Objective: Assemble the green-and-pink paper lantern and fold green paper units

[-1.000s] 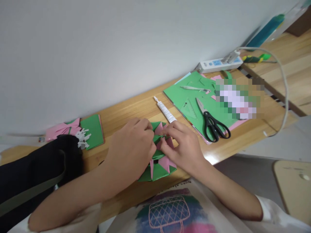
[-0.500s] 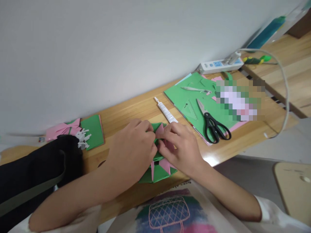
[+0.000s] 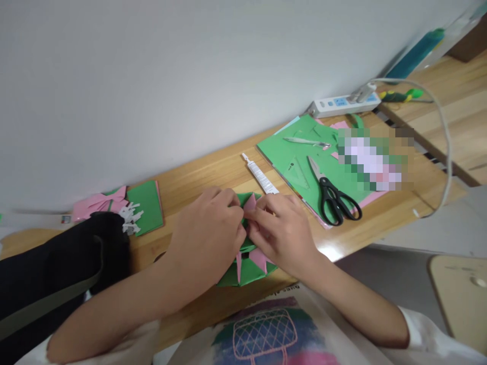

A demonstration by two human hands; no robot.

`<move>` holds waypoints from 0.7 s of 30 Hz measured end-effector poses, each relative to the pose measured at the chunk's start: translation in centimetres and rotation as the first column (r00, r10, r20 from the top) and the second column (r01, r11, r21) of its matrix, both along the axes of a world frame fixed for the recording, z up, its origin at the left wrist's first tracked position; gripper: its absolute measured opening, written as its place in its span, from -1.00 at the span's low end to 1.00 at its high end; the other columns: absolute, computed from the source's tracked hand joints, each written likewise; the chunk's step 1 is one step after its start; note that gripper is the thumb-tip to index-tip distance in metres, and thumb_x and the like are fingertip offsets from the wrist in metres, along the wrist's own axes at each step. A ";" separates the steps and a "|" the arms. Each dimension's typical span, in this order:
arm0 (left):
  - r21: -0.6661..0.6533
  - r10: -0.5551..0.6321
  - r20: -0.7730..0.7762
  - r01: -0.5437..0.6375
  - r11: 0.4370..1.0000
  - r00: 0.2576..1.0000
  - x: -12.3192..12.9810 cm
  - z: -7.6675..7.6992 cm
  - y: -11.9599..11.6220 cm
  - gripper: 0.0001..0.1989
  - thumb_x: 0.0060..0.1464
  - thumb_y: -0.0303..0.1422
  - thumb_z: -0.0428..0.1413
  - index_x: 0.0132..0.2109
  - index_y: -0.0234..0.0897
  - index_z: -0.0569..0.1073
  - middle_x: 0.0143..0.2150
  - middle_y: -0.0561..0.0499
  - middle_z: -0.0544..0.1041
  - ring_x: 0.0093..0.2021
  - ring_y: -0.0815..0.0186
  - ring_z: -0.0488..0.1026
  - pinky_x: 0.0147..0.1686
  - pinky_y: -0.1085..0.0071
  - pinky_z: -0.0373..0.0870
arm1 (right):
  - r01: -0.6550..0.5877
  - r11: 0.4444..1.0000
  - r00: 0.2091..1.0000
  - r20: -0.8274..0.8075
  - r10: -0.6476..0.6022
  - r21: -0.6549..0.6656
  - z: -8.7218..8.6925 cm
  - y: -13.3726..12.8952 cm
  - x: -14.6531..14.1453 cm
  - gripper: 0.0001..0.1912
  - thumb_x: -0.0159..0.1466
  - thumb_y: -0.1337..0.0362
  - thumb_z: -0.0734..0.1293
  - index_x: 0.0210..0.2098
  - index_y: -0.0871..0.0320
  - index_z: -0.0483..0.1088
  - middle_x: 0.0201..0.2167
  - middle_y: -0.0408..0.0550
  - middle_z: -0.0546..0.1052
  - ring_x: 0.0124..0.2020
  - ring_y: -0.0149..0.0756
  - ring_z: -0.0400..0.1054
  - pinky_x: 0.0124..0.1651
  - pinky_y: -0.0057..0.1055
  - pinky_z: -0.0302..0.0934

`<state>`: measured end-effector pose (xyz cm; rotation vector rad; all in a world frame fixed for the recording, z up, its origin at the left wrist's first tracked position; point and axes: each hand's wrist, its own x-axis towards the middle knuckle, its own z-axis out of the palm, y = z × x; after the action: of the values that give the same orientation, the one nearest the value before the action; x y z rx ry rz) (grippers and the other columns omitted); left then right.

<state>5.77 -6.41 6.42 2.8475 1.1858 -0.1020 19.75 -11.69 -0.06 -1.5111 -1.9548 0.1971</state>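
A folded green and pink paper piece (image 3: 249, 271) lies at the table's front edge, with pink points standing out of its green body. My left hand (image 3: 207, 230) covers its left side, fingers curled and pinching the paper. From the right, my right hand (image 3: 283, 228) pinches a pink fold near the middle, thumb and fingertips close to those of the left. Both hands hide much of the paper. Just behind the right hand lies a white tube (image 3: 261, 175) with a narrow nozzle, its lower end near the knuckles.
Black-handled scissors (image 3: 331, 195), a clear set square (image 3: 299, 172) and a pen (image 3: 306, 141) lie on green paper sheets (image 3: 281, 139). A power strip (image 3: 344, 105) stands against the wall. Left are green paper squares (image 3: 146, 205), white paper scraps (image 3: 131, 219), pink folded paper (image 3: 101, 203) and a black bag (image 3: 68, 258).
The right hand's fingers have shifted slightly and closed a little more over the pink fold. The left hand and the paper piece stay nearly where they were.
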 end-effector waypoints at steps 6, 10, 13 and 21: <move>0.022 -0.033 0.025 0.032 0.999 0.999 -0.4 -0.3 0.0 -0.78 0.10 -0.50 -0.04 -0.37 -0.30 0.50 -0.31 -0.06 0.51 -0.24 0.20 0.41 -0.30 0.29 0.36 | 0.052 0.998 0.994 -0.098 -0.056 -0.042 -0.2 -0.2 0.1 -0.83 0.20 0.38 0.24 -0.31 0.14 0.49 -0.43 -0.09 0.44 -0.37 -0.28 0.30 -0.30 -0.32 0.06; 0.082 -0.058 0.062 0.053 0.995 0.996 -0.6 -0.6 -0.2 -0.80 0.07 -0.51 0.00 -0.40 -0.28 0.51 -0.32 -0.03 0.53 -0.27 0.23 0.41 -0.30 0.31 0.37 | 0.066 0.997 0.990 -0.123 -0.070 -0.042 -0.4 -0.3 0.1 -0.84 0.20 0.37 0.25 -0.35 0.14 0.49 -0.44 -0.09 0.44 -0.37 -0.28 0.29 -0.30 -0.32 0.06; 0.090 -0.033 0.097 0.025 0.996 0.995 -0.6 -0.7 -0.3 -0.79 0.06 -0.52 0.01 -0.42 -0.26 0.50 -0.30 -0.03 0.54 -0.27 0.23 0.41 -0.33 0.31 0.37 | 0.079 0.996 0.983 -0.159 -0.086 -0.051 -0.5 -0.3 0.0 -0.85 0.19 0.37 0.25 -0.35 0.14 0.48 -0.45 -0.09 0.44 -0.38 -0.29 0.30 -0.31 -0.33 0.08; 0.094 0.053 0.189 -0.072 0.993 0.981 -0.6 -1.4 -1.0 -0.83 0.03 -0.53 0.04 -0.42 -0.26 0.49 -0.26 -0.05 0.54 -0.24 0.20 0.43 -0.30 0.27 0.40 | 0.131 0.988 0.975 -0.169 -0.142 -0.077 -0.6 -0.6 -0.3 -0.85 0.17 0.37 0.26 -0.34 0.14 0.49 -0.44 -0.08 0.45 -0.37 -0.27 0.33 -0.33 -0.34 0.12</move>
<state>5.20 -7.38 4.99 2.8233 1.2731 0.2282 19.49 -12.25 -0.61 -1.6077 -1.7159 0.3256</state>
